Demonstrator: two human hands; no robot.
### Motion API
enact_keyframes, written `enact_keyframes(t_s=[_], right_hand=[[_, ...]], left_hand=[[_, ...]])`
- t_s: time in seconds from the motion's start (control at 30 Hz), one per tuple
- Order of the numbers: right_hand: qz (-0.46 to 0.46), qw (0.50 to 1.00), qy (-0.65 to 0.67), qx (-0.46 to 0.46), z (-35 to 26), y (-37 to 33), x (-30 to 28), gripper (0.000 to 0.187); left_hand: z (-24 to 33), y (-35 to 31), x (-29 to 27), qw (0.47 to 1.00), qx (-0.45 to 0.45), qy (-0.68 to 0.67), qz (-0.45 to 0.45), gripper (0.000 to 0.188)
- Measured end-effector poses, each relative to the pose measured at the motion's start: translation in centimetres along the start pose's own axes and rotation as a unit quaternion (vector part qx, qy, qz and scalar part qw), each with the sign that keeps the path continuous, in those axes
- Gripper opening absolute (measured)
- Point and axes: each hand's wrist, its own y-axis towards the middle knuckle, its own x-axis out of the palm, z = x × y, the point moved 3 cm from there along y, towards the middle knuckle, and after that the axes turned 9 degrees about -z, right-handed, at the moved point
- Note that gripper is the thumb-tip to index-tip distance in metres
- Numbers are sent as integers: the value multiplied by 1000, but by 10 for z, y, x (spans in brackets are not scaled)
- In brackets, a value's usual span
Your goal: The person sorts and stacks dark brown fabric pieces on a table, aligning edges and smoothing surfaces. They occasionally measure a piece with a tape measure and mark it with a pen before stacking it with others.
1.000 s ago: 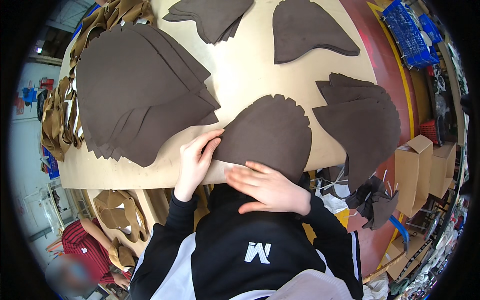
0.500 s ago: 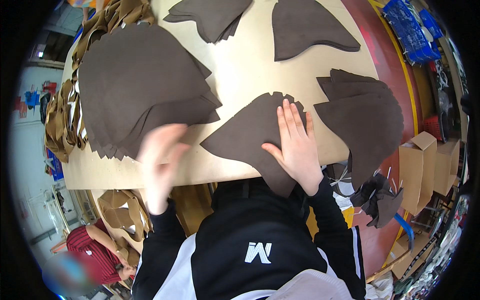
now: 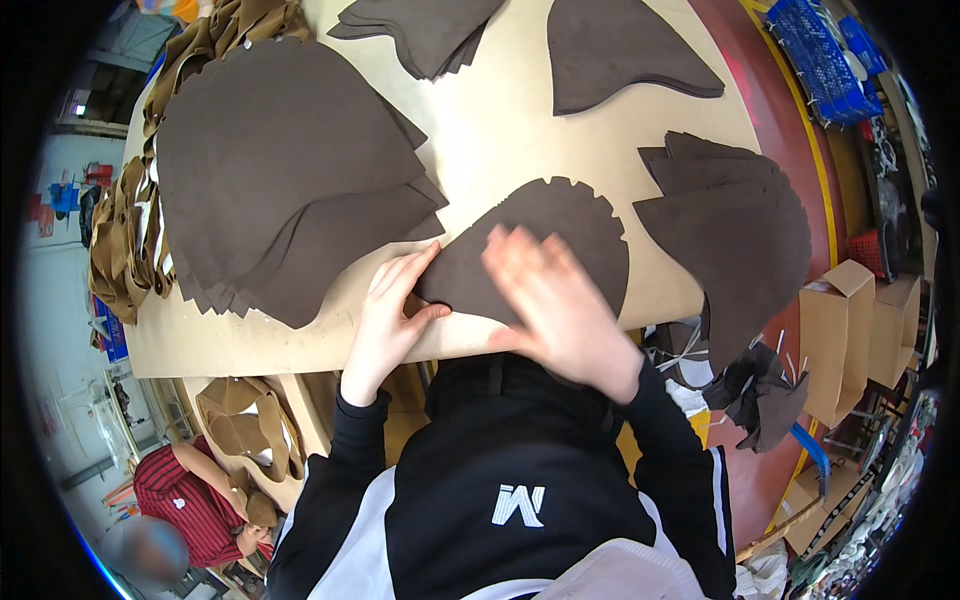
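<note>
A dark brown cut piece (image 3: 590,225) with a notched rounded edge lies flat at the table's near side, in front of me. At its left corner rests my left hand (image 3: 388,325), thumb and fingers spread apart around the tip. My right hand (image 3: 565,315), smeared by motion, is stretched out over the middle of the piece; whether it presses down I cannot tell. To the left lies a big fanned stack (image 3: 285,160) of similar brown pieces. Another fanned stack (image 3: 745,225) hangs partly over the table edge on the right.
Two more brown stacks lie farther back, one at the centre (image 3: 420,30) and one at the right (image 3: 625,55). Tan pieces (image 3: 125,240) are heaped along the table's left edge. Cardboard boxes (image 3: 835,340) and a blue crate (image 3: 815,60) stand right. A person (image 3: 190,495) works lower left.
My left hand has come right to the piece's left corner. My right hand has slid left and nearer across the piece. The piece has turned and shifted a little to the right.
</note>
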Motion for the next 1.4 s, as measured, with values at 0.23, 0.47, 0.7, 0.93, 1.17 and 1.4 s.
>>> enact_keyframes(t_s=[0.23,0.47,0.7,0.93,1.17,1.4], right_hand=[[-17,998,-62,20,18,4,15,85],[-84,991,12,-99,-27,-20,40,81],[155,983,96,-13,25,-75,-45,48],[431,743,-56,508,85,-187,-65,66],[474,672,136,553,78,-212,-36,72],[433,835,158,302,17,-186,-61,76]], left_hand=[[2,4,6,996,-72,-54,-14,66],[-4,-1,-2,969,-151,-194,2,31],[-41,-48,-89,883,-44,-220,412,32],[-1,-43,-137,781,-132,217,570,52],[43,4,-51,909,-1,-80,410,43],[69,49,40,967,63,-246,9,53]])
